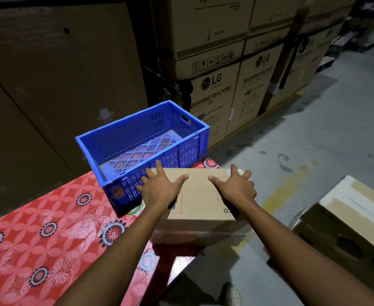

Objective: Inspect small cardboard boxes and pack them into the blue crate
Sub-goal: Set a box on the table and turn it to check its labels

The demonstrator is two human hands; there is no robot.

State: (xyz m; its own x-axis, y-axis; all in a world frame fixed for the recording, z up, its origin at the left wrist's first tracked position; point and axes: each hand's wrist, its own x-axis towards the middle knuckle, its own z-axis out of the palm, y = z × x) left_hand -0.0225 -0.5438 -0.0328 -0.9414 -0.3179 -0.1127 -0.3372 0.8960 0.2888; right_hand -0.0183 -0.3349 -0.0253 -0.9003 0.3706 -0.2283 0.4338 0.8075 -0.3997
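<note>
Head view, table (38,217): a red flowered cloth is seen over it, nearest on the left.
Left hand (159,187): laid flat on the box top, fingers spread wide and straight, tips reaching past the far left corner; nothing is pinched.
Right hand (237,184): laid likewise toward the right end, fingers splayed wide, thumb pointed inward at the other thumb.
Cardboard box (200,197): found at the table's right edge under both palms, lid shut, long axis run left to right across the view (a darker layer is glimpsed beneath it; whether that is a second box cannot be told).
Blue crate (89,140): set just beyond and to the left of the box, its near wall right beside the left fingertips; contact cannot be told. Only its lattice floor is seen inside.
Coming move: the box is judged to need lifting forward and leftward over that near wall, and the left hand is placed nearer the crate.
Washing-machine cartons (214,93): stacked behind the crate.
</note>
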